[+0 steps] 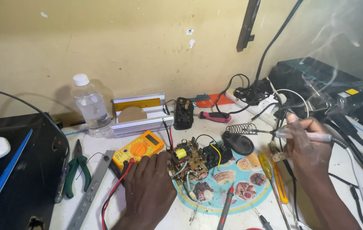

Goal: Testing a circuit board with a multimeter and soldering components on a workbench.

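Head view over a cluttered white workbench [181, 213] set against a yellow wall. The left hand [149, 187] lies palm down with fingers loosely spread, gripping nothing, its fingertips touching the left edge of a brown circuit board [188, 159] that sits tilted on a round picture-printed mat [237, 183]. The board lies near the middle of the bench, just beside a yellow multimeter [138, 149] at its 9 o'clock, and the multimeter's red lead [113, 191] runs down past the wrist. The right hand [305, 147] is closed around a soldering iron [300, 135], whose tip points toward 9 o'clock and rests in the coiled wire holder of a black stand [237, 140], which stands at 3 o'clock of the board. Thin smoke drifts at 1 o'clock of the scene. A yellow-handled screwdriver [266, 168] lies just below the right hand. At 10 o'clock of the board stand a clear plastic bottle [91, 106] and a ribbed aluminium case [141, 115]. Green-handled pliers [77, 166] rest at the bench's left edge, beside a black device [15, 179]. A red-tipped probe [226, 208] lies at 6 o'clock on the mat.
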